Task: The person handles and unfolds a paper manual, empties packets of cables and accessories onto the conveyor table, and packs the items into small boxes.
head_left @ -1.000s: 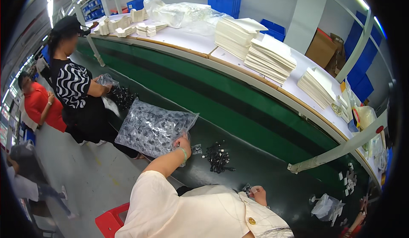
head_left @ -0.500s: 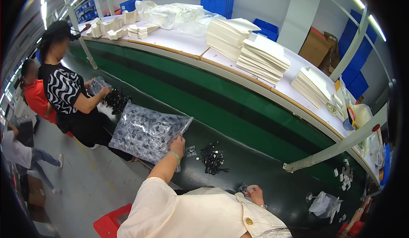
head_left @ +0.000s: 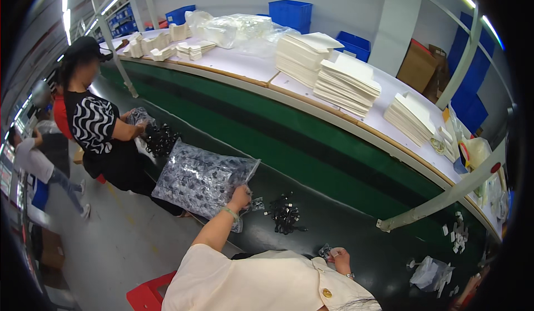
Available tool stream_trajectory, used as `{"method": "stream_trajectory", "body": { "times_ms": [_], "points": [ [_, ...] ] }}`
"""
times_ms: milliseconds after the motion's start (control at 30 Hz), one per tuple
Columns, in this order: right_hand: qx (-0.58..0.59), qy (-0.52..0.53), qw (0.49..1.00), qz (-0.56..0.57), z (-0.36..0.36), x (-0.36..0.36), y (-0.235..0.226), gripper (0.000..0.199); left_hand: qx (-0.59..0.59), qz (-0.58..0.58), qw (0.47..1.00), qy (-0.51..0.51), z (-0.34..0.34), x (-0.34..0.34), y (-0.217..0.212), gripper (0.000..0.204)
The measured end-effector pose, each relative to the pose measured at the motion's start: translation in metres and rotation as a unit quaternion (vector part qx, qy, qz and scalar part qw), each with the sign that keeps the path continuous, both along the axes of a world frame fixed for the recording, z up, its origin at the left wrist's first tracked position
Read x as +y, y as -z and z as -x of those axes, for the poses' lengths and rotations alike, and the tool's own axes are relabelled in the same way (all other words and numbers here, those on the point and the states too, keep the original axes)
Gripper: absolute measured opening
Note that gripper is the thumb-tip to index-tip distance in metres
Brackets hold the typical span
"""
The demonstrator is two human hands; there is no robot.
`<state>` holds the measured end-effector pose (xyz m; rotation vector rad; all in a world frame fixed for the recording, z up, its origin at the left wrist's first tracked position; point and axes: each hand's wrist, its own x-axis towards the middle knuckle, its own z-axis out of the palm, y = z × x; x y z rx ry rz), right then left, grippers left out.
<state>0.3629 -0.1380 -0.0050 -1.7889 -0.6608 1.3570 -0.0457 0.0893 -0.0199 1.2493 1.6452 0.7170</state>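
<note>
Plump, pillow-shaped clear bag (head_left: 200, 174) here, crinkled, glossy, mottled grey-black, lying on the smooth dark worktop (head_left: 356, 230), left hand (head_left: 240, 198) curled at its edge, grip hard to tell, right hand (head_left: 341, 261) pinching a small shiny packet (head_left: 325, 250).

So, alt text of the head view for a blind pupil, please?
A person's left hand touches a large, full clear bag on a dark work surface; the right hand is at a small packet. Black cables lie between.

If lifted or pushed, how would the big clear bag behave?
The clear bag would probably sag, its wrinkled film stuffed with many small pieces. Its glossy surface looks slippery; lying low and wide, it seems unlikely to tip.
</note>
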Motion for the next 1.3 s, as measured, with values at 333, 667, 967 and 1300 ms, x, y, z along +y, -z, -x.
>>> {"method": "stream_trajectory", "body": {
  "times_ms": [333,667,967,1300],
  "points": [
    [0.014,0.009,1.000,-0.021,0.012,0.023,0.004,0.004,-0.330,0.019,0.934,-0.138,0.038,-0.014,-0.070,0.025],
    [0.002,-0.006,1.000,0.007,0.023,0.041,0.006,0.004,-0.423,-0.228,0.751,-0.452,0.247,0.087,-0.083,0.024],
    [-0.046,-0.055,0.997,0.007,0.025,0.048,0.000,0.010,-0.417,-0.268,0.664,-0.560,0.347,0.138,-0.048,0.015],
    [-0.067,-0.048,0.996,0.018,0.029,0.045,-0.009,0.004,-0.392,-0.200,0.749,-0.496,0.343,0.139,-0.077,0.063]
  ]
}}
